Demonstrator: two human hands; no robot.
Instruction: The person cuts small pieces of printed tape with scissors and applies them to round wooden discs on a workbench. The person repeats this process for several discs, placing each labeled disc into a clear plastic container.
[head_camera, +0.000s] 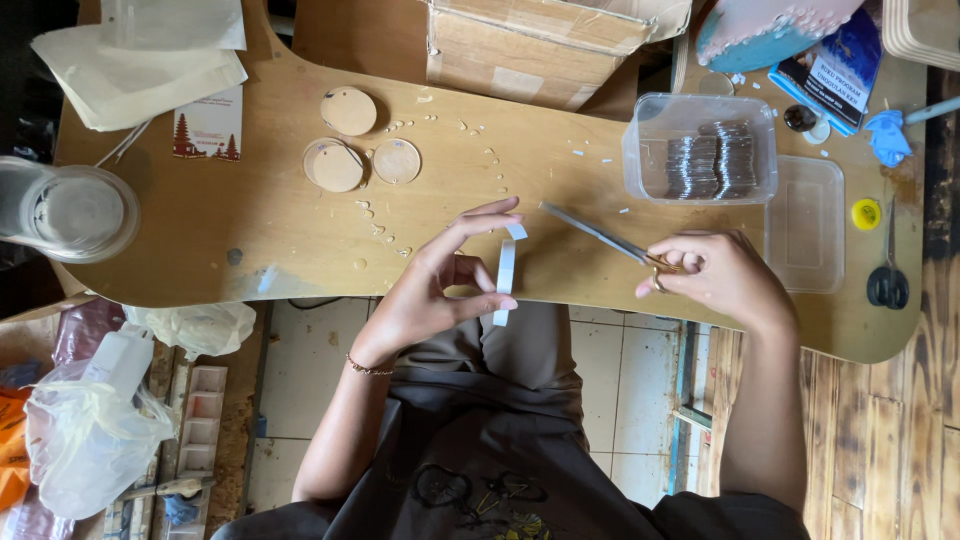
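The left hand pinches a white strip between thumb and fingers, just over the near edge of the bench. The right hand grips thin scissors, blades pointing at the strip. It seems best to hold the strip straight and tight, fingers away from the blades.

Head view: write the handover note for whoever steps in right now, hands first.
Left hand: pinches a white strip upright between thumb and fingers, over the table edge.
Right hand: holds scissors, blades pointing at the strip, not touching it.
Nearby: three wooden discs, a clear tub of stacked dark pieces, its lid, black scissors lying at the right.
Done: small white scraps lie scattered on the table.
Left: the held strip is uncut at this moment.
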